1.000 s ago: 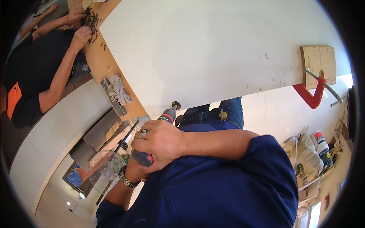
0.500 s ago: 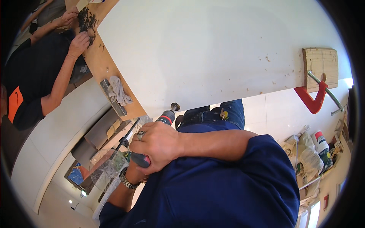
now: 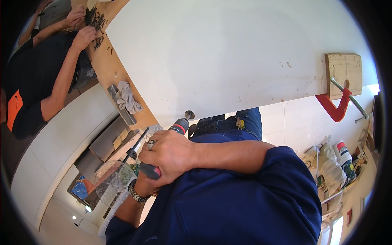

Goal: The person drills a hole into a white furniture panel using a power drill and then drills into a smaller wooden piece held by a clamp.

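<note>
My right hand (image 3: 169, 151) wraps its fingers around a power drill (image 3: 179, 125), its round boring bit (image 3: 189, 114) over the near-left corner of a white panel (image 3: 237, 61); contact cannot be judged. My left hand (image 3: 148, 185), above a wristwatch (image 3: 139, 193), is mostly hidden behind the right; its finger state cannot be told. The panel's near edge runs past my jeans (image 3: 250, 120) to a red C-clamp (image 3: 337, 110) and wooden block (image 3: 350, 71) at its right end, pale floor (image 3: 281, 122) below. Wood shavings (image 3: 289, 64) dot the panel. Along its left side, a bench (image 3: 108, 67) carries a rag (image 3: 130, 98) and, farther up, dark screws (image 3: 96, 22) under a co-worker's hands (image 3: 83, 38). Lettering on the drill is too small to read; an orange patch (image 3: 15, 107) on the co-worker's black shirt (image 3: 38, 77) bears a dark curved mark.
</note>
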A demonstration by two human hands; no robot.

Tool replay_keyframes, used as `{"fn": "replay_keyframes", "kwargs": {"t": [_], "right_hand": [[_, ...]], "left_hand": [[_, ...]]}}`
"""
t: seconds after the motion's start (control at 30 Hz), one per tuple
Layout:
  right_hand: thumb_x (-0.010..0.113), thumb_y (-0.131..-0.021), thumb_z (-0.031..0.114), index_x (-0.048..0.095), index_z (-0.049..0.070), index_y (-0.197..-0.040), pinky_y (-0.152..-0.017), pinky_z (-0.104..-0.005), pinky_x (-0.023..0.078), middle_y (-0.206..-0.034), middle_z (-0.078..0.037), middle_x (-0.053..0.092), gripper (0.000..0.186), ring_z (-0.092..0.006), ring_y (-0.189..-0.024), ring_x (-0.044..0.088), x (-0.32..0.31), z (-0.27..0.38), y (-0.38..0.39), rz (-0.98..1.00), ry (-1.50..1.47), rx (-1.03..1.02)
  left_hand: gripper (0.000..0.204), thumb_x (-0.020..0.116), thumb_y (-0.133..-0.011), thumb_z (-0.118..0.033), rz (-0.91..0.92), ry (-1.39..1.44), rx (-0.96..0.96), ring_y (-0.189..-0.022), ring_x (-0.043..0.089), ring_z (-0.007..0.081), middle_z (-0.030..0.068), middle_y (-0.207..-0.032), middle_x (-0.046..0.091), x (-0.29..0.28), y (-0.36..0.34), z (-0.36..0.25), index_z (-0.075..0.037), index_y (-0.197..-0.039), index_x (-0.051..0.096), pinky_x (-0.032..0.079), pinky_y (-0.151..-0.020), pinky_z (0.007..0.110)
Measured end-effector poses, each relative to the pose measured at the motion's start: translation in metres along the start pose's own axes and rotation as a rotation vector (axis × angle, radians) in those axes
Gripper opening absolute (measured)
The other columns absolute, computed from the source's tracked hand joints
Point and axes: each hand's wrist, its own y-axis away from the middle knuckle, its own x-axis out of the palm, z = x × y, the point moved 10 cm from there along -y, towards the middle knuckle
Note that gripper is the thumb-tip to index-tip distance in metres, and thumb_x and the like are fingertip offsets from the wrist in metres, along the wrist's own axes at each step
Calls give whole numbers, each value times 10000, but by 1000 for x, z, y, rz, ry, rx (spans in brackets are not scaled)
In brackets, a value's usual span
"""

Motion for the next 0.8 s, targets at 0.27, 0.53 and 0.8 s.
{"fn": "replay_keyframes", "kwargs": {"t": [0.27, 0.53, 0.8], "right_hand": [[730, -622, 341, 583, 67, -765, -583, -369, 496, -663, -73, 587, 342, -260, -539, 577, 3, -1, 2, -16, -32, -13], [729, -626, 332, 579, 76, -759, -588, -373, 497, -663, -68, 582, 325, -257, -549, 578, 2, 0, 3, -4, -24, -2], [729, -624, 316, 571, 80, -757, -607, -369, 510, -672, -57, 582, 313, -254, -571, 588, -2, 2, 5, -43, -45, -23]], "left_hand": [[509, 734, -777, -214, -35, 55, -17, -1030, 583, 296, 155, -1135, 547, 0, 3, 6, -34, -1185, 488, 479, -833, 396], [524, 731, -776, -204, -64, -20, 15, -1061, 563, 311, 170, -1178, 513, -2, -2, -5, -36, -1203, 479, 476, -854, 396], [505, 697, -802, -182, -58, -108, 60, -1115, 538, 324, 175, -1212, 471, 4, -4, -14, -43, -1240, 488, 470, -895, 400]]}}
